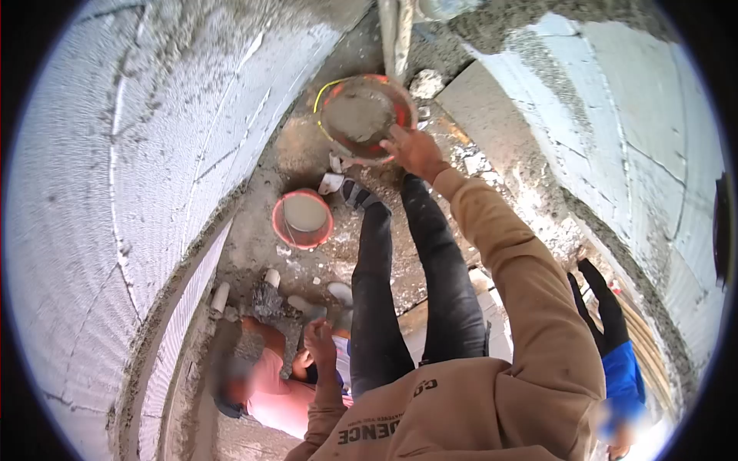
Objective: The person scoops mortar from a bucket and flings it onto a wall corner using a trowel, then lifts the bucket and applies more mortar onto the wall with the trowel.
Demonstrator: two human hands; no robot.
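A large red tub (355, 115) of wet grey mortar stands ahead of me, with a yellow strip along its left rim. My right hand (415, 152) reaches out to the tub's near right edge, its fingers apart over the rim; whether they touch it I cannot tell. Nearer my body, my left hand (319, 342) is raised with its fingers curled in. What those fingers hold, if anything, is hidden. A smaller red bucket (304, 219) with grey mix in it and a thin wire handle sits on the floor, ahead of my left hand.
Pale walls with mortar joints rise at left (131, 169) and right (623, 100). Rubble (477, 163) and a flat board (480, 96) lie right of the tub. One person in pink (280, 392) is at lower left, another in blue (621, 376) at lower right. Poles (396, 38) stand behind the tub.
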